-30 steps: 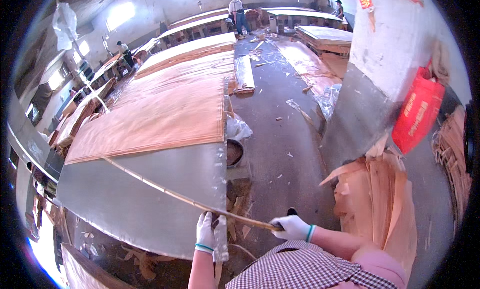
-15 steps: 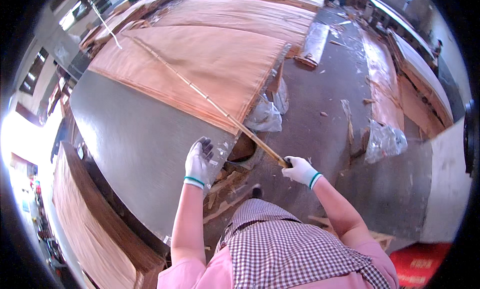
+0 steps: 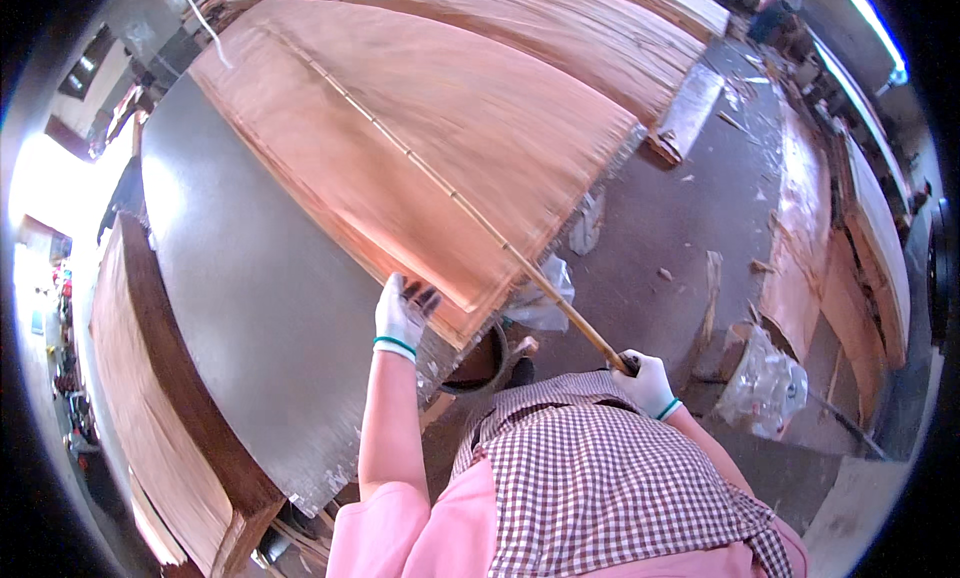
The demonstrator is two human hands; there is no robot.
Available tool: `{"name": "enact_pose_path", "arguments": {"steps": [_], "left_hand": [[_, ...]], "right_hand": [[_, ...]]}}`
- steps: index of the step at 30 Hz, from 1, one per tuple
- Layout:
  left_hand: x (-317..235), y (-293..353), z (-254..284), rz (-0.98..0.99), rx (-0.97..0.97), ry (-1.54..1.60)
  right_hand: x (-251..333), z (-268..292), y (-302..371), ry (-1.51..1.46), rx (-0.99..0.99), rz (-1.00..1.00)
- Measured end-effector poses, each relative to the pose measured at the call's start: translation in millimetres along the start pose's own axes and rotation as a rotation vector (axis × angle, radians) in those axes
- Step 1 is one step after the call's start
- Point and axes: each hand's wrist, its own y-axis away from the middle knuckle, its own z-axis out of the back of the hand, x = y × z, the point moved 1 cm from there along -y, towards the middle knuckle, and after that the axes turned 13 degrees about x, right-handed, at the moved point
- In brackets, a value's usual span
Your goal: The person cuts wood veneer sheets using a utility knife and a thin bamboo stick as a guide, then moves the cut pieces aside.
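The left hand (image 3: pixel 403 316), fingers half-open and seemingly empty, has reached the veneer stack (image 3: pixel 480 108), now graspable, while the right hand (image 3: pixel 645 383) clenches the bamboo pole (image 3: pixel 505 246).

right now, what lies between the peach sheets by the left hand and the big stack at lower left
The head view shows the grey tabletop stretching between the peach sheets and the big stack.

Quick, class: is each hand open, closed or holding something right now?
Left hand: open, by the edge of the veneer sheets; contact unclear.
Right hand: closed, holding the bamboo stick.
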Motion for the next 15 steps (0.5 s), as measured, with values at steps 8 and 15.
{"name": "enact_pose_path", "arguments": {"steps": [8, 15], "left_hand": [[40.6, 13.5, -54.1, -0.208, -0.165, -1.381], [0.2, 3.6, -202.5, -0.413, -0.217, -0.827]], "right_hand": [[17.5, 52.3, -161.1, -0.226, 0.201, 0.281], [46.9, 120.2, -269.0, -0.368, 0.582, 0.1]]}}
